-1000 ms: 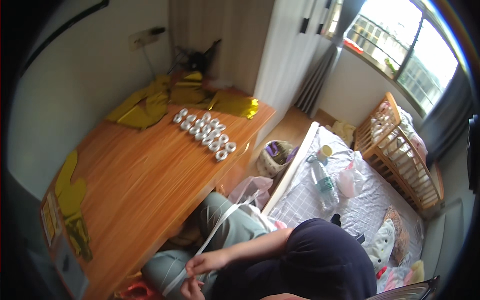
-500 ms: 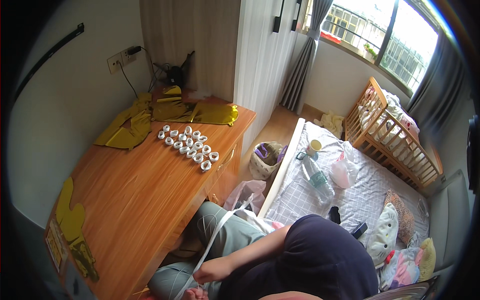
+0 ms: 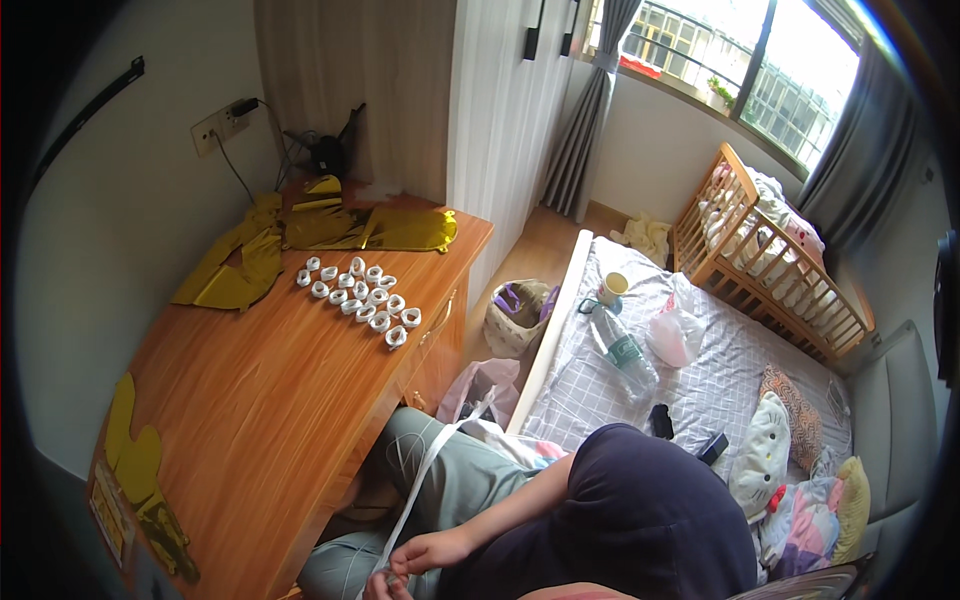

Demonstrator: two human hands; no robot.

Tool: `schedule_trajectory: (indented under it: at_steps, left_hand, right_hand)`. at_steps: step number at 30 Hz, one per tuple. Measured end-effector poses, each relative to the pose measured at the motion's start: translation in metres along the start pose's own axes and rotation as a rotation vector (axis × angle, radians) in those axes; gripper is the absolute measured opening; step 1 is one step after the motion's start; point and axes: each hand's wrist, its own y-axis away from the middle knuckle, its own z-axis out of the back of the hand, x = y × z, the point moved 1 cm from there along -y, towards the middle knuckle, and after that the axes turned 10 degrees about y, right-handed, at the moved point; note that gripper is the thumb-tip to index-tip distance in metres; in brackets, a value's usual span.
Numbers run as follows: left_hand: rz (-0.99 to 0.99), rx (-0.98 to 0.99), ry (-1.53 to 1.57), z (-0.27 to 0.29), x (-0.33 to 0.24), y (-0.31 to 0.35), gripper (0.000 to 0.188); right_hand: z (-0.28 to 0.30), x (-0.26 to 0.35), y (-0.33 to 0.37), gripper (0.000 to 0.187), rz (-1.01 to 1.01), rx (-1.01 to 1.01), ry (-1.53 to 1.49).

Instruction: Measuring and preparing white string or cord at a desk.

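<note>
While the wooden desk (image 3: 270, 400) hogged the left, grey-green trousers (image 3: 465, 477) sat right of it with a long white strip (image 3: 428, 460) draped across. The right hand (image 3: 432, 551) pinched its near part; the left hand (image 3: 385, 588), just beside, was cropped, so couldn't tell its grip. Little white coils (image 3: 361, 290) sat bunched on the desk's far side.

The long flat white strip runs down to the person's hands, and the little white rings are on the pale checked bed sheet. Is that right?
Not quite: the little white rings are on the brown wooden desk, not the pale checked bed sheet, as the head view shows. The long flat white strip does run to the person's hands.
</note>
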Motion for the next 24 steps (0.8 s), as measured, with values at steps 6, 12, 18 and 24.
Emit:
schedule_trajectory:
  at_steps: [6,12,18,24]
  left_hand:
    - [0.198,0.154,0.121,-0.018,0.001,-0.008,0.050]
    - [0.385,0.308,0.242,-0.038,-0.011,-0.022,0.046]
    - [0.594,0.441,0.311,-0.038,-0.033,-0.033,0.046]
    - [0.823,0.538,0.357,-0.023,-0.063,-0.043,0.048]
  right_hand:
    - [0.020,0.021,0.005,0.025,-0.265,-0.031,0.020]
    - [0.023,0.035,0.011,0.022,-0.088,0.217,0.239]
    - [0.026,0.034,0.004,0.019,-0.032,0.031,0.041]
    - [0.022,0.047,0.007,0.021,-0.300,0.169,0.032]
